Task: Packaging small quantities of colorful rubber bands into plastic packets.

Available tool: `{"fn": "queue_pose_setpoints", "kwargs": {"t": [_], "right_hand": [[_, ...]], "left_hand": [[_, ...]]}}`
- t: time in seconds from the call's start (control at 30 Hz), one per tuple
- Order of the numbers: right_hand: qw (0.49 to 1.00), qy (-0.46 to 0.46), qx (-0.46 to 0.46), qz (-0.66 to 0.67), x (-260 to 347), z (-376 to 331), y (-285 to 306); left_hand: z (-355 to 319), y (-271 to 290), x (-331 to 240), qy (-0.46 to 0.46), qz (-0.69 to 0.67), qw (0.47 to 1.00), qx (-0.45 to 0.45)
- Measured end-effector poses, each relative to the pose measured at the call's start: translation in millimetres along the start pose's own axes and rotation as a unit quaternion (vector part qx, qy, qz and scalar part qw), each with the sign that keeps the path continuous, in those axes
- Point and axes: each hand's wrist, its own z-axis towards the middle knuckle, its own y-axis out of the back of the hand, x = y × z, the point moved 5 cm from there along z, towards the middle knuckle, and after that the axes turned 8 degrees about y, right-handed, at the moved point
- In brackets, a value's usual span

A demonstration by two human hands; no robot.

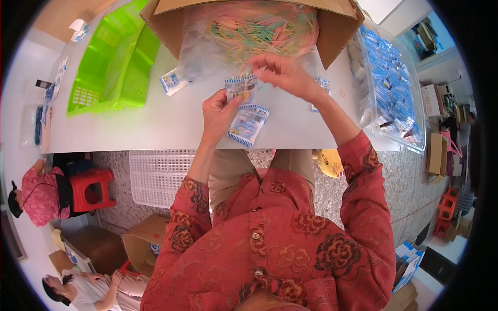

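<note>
My left hand (pixel 220 114) pinches a small blue-and-white packet (pixel 240 92) by its side, holding it above the table. Thin pink and green sticks (pixel 244 69) show at the packet's top edge. Close by on the right, my right hand (pixel 280 75) has its fingers curled together; what they hold, if anything, is hidden. A second blue-and-white packet (pixel 248 126) lies just below the held one, near the table's front edge. Beyond both hands, a clear plastic bag (pixel 199 52) full of coloured sticks (pixel 262 35) spills from a cardboard box (pixel 340 31).
A lime-green basket (pixel 111 72) stands at the left, with a packet (pixel 174 82) beside it. Another packet (pixel 320 92) lies partly behind my right wrist. On the right, a clear tub (pixel 417 129) holds many blue packets. Below the table is a white crate (pixel 161 176).
</note>
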Motion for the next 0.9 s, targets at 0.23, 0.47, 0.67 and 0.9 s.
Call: {"fn": "queue_pose_setpoints", "kwargs": {"t": [0.23,0.47,0.67,0.9], "right_hand": [[0.998,-0.041,0.034,0.039,-16,-6,-31],[0.991,-0.073,0.015,0.107,-28,9,-36],[0.939,0.093,0.000,-0.331,-53,28,-19],[0.816,0.119,0.157,-0.544,-74,47,-54]], "left_hand": [[-7,10,-6,-0.020,-0.015,0.999,-0.021],[-28,52,11,0.000,0.037,0.997,-0.071],[-44,70,-4,-0.019,-0.028,0.988,-0.151],[-47,64,5,-0.007,-0.026,0.991,-0.134]]}}
